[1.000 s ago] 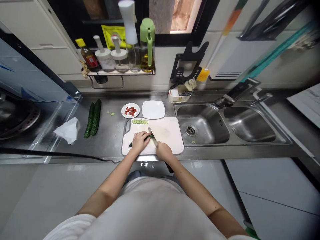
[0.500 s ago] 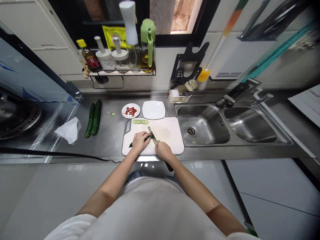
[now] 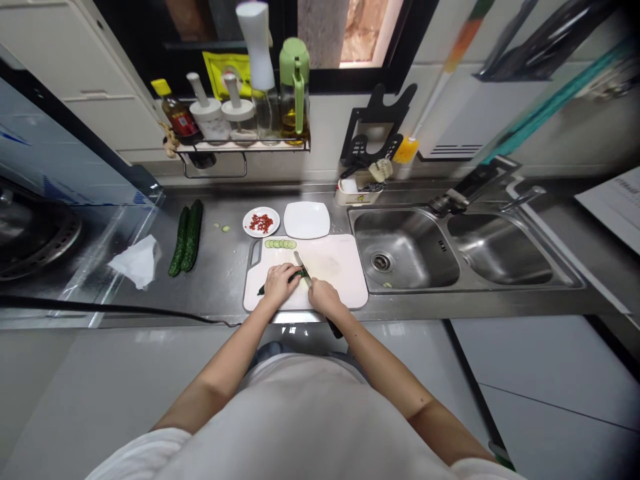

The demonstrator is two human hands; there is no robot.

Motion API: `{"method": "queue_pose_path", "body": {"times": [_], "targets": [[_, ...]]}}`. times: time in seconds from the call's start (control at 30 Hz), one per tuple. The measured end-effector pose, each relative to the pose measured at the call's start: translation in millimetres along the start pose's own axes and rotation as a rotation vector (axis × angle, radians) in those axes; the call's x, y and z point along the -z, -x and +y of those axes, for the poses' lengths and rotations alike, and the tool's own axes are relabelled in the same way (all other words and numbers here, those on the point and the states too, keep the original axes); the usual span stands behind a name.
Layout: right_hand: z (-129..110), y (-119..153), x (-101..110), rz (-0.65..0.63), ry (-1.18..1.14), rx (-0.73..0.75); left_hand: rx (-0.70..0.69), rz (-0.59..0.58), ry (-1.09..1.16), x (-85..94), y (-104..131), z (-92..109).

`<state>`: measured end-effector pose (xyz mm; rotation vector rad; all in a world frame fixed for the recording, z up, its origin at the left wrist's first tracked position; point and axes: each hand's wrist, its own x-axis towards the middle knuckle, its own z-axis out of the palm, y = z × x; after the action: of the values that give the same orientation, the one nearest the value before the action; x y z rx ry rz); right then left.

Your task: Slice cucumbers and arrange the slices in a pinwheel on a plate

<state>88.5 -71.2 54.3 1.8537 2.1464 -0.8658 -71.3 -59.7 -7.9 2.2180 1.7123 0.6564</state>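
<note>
Right grip (image 3: 324, 297) wrapped round knife (image 3: 300, 261); left grip (image 3: 280, 283) curled over cucumber (image 3: 261, 291), holding it left of centre on cutting board (image 3: 345, 273). I see open board rightward; sink (image 3: 415, 230) just beyond its right edge.

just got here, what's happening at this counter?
Someone's left hand holds a dark green cucumber against the cutting board, while the right hand grips a knife, its blade at the cucumber's right end. A row of pale green slices lies near the board's far edge. Two whole cucumbers lie on the counter to the left.
</note>
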Motion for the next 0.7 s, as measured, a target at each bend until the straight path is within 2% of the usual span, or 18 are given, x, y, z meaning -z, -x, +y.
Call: {"method": "queue_pose_path", "body": {"times": [0.3, 0.7], "targets": [[7.8, 5.7, -8.9, 0.003, 0.005, -0.011, 0.003, 0.006, 0.001, -1.2, 0.1, -1.2], [1.1, -1.0, -0.5, -0.004, 0.005, 0.002, 0.011, -0.003, 0.003, -2.7, 0.0, -2.5]]}}
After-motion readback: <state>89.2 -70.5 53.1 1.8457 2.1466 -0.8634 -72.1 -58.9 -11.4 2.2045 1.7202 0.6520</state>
